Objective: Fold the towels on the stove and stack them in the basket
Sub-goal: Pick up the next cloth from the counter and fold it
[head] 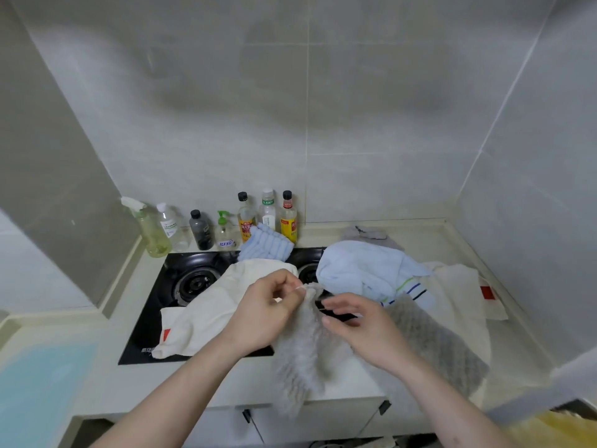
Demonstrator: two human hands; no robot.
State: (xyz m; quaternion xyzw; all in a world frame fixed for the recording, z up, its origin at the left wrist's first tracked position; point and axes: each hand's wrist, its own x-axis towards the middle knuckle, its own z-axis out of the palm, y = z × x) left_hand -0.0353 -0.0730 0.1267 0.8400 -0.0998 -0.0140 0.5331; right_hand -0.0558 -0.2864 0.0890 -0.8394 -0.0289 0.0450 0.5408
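A grey fluffy towel (300, 354) hangs over the counter's front edge, its top corner pinched by my left hand (265, 305). My right hand (355, 321) holds the same towel's edge just to the right, fingers curled. The black gas stove (190, 282) is partly covered by a cream towel (210, 312) with a red tag. A light blue towel (361, 270) lies heaped to the right, a blue striped towel (266, 247) sits behind, and a grey waffle towel (436, 344) spreads at the right. No basket can be made out for sure.
Several bottles (245, 218) stand along the tiled back wall. Another cream towel (462, 292) and a small grey cloth (368, 234) lie at the back right. A light blue surface (42, 392) sits at the lower left; a blurred yellow object (555, 428) is at the lower right.
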